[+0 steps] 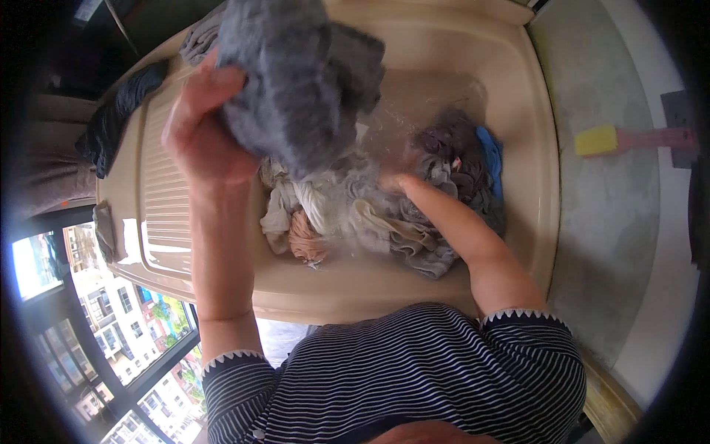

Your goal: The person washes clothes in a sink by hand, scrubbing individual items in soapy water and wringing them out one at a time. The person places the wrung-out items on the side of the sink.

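My left hand (pixel 213 133) is raised over the left part of a beige laundry sink (pixel 410 294) and grips a bunched grey cloth (pixel 288 89). Murky water (pixel 388 105) fills the basin. My right hand (pixel 392 178) reaches down into it among wet clothes, its fingers partly under the water and hidden; whether they hold anything does not show. Around it lie dark purplish clothing (pixel 452 139), a blue cloth (pixel 490 152) and a grey knit garment (pixel 432 258). Twisted white cloth (pixel 310 202) and a peach-coloured cloth (pixel 305 236) float to the left.
A ribbed washboard (pixel 166 183) forms the sink's left side. Dark cloth (pixel 125 114), grey cloth (pixel 204 34) and a small greenish-grey cloth (pixel 104 230) lie along its rim. On the right wall, a brush (pixel 596 140) with yellow head and pink handle hangs. Windows (pixel 161 355) stand at lower left.
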Motion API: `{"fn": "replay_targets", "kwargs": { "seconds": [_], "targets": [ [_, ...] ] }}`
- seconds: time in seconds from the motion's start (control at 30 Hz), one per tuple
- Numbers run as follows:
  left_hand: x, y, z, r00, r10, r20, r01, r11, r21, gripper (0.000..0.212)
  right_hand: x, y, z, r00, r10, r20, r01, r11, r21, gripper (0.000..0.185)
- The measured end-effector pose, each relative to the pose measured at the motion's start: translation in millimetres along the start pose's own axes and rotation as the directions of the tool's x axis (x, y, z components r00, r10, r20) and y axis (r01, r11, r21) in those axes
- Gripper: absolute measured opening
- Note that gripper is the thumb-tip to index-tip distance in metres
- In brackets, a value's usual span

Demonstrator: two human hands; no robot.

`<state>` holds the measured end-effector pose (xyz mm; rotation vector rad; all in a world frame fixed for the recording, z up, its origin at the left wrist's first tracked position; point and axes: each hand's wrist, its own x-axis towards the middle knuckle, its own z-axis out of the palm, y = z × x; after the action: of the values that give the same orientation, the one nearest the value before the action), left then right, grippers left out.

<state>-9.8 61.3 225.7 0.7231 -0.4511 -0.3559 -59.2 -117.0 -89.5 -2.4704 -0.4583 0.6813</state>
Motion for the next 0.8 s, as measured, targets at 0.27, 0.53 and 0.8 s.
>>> {"fn": "replay_targets", "kwargs": {
  "seconds": [0.27, 0.53, 0.8],
  "targets": [
    [48.5, -117.0, -69.9, 0.938, -0.234, -0.254, 0.266, 0.959, 0.099, 0.024, -22.8, -18.2, -20.8, 0.999, 0.039, -0.004, -0.039, 0.999, -0.015, 0.028],
    [-39.8, -205.2, -161.6, 0.806, -0.380, -0.454, 0.505, 0.041, 0.862, 0.045, -63.7, 62.4, -110.3, 0.949, 0.226, -0.218, -0.287, 0.906, -0.310, 0.041],
    [-90.1, -227.3, -178.9, 0.737, -0.539, -0.407, 0.118, -0.490, 0.864, 0.024, -86.8, 86.5, -40.7, 0.887, 0.440, 0.140, -0.435, 0.898, -0.063, 0.032]
  ]
}}
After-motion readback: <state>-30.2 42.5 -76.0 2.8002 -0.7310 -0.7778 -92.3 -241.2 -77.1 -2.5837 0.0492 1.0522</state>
